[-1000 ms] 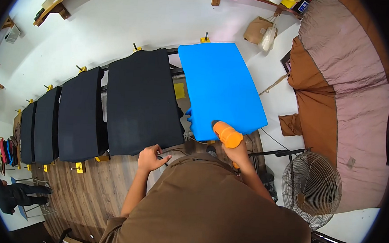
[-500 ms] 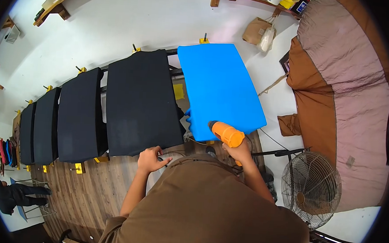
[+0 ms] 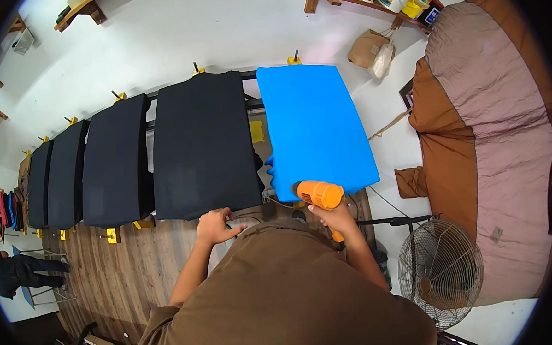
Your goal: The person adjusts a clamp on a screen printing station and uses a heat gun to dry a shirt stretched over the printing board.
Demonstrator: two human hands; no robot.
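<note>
My right hand (image 3: 337,219) is wrapped round the handle of an orange heat gun (image 3: 319,195). Its dark nozzle points left over the near end of a bright blue shirt (image 3: 316,127), which is stretched smooth over a flat board. Some blue cloth bunches along that board's left side. My left hand (image 3: 214,226) rests by the near edge of a black shirt (image 3: 205,146) on the neighbouring board, thumb held apart and fingertips at the cloth.
More boards with black cloth (image 3: 113,162) run off to the left, with yellow clamps (image 3: 113,235) at their ends. A wire fan (image 3: 440,274) stands on the right beside a brown and pink curtain (image 3: 482,115). At far left is another person (image 3: 23,274).
The heat gun has turned and shifted slightly left, its nozzle now more level across the blue shirt. My left hand stays by the black shirt's edge. The whole view shifts slightly.
</note>
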